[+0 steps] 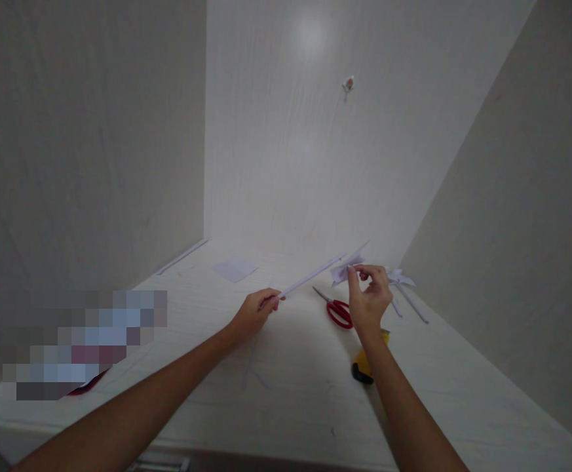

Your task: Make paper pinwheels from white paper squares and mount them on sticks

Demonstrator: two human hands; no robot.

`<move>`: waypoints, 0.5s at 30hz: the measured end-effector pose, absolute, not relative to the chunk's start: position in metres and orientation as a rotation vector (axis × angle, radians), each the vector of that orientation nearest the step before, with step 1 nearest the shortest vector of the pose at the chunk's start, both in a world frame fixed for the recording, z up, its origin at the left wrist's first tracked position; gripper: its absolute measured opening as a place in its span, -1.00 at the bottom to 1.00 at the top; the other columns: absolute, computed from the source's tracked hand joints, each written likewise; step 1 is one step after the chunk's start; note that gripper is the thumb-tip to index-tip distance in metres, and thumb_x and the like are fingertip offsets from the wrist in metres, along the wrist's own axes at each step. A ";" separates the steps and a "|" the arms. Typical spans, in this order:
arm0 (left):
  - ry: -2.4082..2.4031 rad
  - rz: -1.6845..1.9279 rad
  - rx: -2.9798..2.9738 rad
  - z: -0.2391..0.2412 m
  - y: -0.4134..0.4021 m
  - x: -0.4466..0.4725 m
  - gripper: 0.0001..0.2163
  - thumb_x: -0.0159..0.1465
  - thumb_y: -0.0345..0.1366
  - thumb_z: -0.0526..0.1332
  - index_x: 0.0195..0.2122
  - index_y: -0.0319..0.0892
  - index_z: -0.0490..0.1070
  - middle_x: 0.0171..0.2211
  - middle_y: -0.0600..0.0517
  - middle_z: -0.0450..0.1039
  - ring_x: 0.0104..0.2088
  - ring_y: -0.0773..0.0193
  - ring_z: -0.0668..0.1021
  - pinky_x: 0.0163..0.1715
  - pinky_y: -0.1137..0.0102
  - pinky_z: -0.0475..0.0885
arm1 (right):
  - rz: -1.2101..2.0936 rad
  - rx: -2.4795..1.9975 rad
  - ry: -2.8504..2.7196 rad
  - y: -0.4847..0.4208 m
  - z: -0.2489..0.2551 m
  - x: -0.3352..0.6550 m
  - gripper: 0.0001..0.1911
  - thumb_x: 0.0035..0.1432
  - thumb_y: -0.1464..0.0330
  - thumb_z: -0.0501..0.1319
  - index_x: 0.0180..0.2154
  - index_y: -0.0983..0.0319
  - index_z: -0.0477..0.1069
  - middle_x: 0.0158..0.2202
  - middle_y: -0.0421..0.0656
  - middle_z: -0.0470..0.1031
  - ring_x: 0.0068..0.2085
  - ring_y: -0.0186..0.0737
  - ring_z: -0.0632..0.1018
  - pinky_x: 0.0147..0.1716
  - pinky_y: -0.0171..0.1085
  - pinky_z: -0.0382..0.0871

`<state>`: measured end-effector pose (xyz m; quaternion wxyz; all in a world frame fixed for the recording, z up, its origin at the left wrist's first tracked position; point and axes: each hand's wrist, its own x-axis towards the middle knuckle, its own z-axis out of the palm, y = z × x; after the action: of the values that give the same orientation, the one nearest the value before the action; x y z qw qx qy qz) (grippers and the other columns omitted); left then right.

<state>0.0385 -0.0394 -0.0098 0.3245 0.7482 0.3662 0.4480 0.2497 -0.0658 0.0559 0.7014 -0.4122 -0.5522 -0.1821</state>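
Note:
A long thin white paper stick [315, 273] slants up to the right above the white table [295, 367]. My left hand [255, 314] pinches its lower end. My right hand [368, 298] is closed in a pinch at the stick's upper end, where folded white paper blades [341, 271] sit. Red-handled scissors [337, 308] lie on the table just left of my right hand.
A yellow and black tool [362, 366] lies under my right forearm. More folded paper pieces and strips [406, 288] lie at the right. A white paper square [235, 269] lies at the back left. Walls close in on three sides. A small hook [348, 84] hangs on the back wall.

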 end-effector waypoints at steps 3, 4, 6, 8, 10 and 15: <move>0.952 1.184 1.982 -0.010 -0.039 0.038 -0.73 0.19 -0.23 0.00 -0.31 -0.28 0.42 -0.57 0.09 0.24 -0.54 0.38 0.27 -0.53 0.49 0.14 | -0.397 -0.916 -1.243 -0.065 0.055 0.250 -0.95 -0.01 0.42 0.19 -0.48 0.26 0.35 -0.51 -0.23 0.27 -0.45 -0.33 0.30 -0.41 -0.29 0.22; 0.952 1.188 1.989 -0.010 -0.039 0.038 -0.73 0.19 -0.24 0.00 -0.31 -0.28 0.42 -0.57 0.09 0.24 -0.54 0.38 0.28 -0.52 0.49 0.14 | -0.396 -0.919 -1.246 -0.065 0.055 0.250 -0.95 -0.01 0.43 0.20 -0.48 0.27 0.35 -0.51 -0.23 0.27 -0.45 -0.33 0.30 -0.41 -0.29 0.22; 0.954 1.207 2.014 -0.009 -0.040 0.037 -0.74 0.20 -0.25 0.00 -0.31 -0.27 0.42 -0.57 0.08 0.25 -0.53 0.37 0.29 -0.51 0.49 0.16 | -0.398 -0.931 -1.246 -0.064 0.054 0.251 -0.95 -0.01 0.44 0.20 -0.49 0.27 0.35 -0.51 -0.23 0.26 -0.45 -0.33 0.30 -0.41 -0.29 0.22; 0.946 1.244 2.073 -0.008 -0.041 0.036 -0.75 0.20 -0.28 0.00 -0.32 -0.27 0.42 -0.56 0.07 0.26 -0.51 0.36 0.32 -0.48 0.48 0.18 | -0.396 -0.938 -1.247 -0.063 0.053 0.251 -0.95 -0.01 0.43 0.20 -0.48 0.27 0.35 -0.51 -0.23 0.26 -0.45 -0.33 0.30 -0.40 -0.29 0.22; 0.911 1.278 2.157 -0.008 -0.042 0.035 -0.75 0.22 -0.30 -0.01 -0.32 -0.26 0.43 -0.55 0.07 0.26 -0.48 0.35 0.33 -0.44 0.47 0.19 | -0.379 -0.936 -1.244 -0.063 0.052 0.250 -0.95 -0.01 0.42 0.20 -0.47 0.28 0.36 -0.51 -0.23 0.26 -0.45 -0.33 0.30 -0.39 -0.28 0.21; 0.818 1.335 2.298 -0.010 -0.040 0.032 -0.73 0.25 -0.35 -0.03 -0.19 -0.25 0.43 -0.54 0.06 0.26 -0.47 0.36 0.35 -0.43 0.48 0.22 | -0.220 -1.013 -1.177 -0.059 0.047 0.251 -0.89 -0.02 0.36 0.19 -0.48 0.29 0.38 -0.52 -0.23 0.29 -0.45 -0.33 0.31 -0.48 -0.33 0.14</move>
<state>0.0317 -0.0397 -0.0099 0.1793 0.8130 0.2894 0.4723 0.2511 -0.0593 0.0471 0.7079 -0.4563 -0.5299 -0.0990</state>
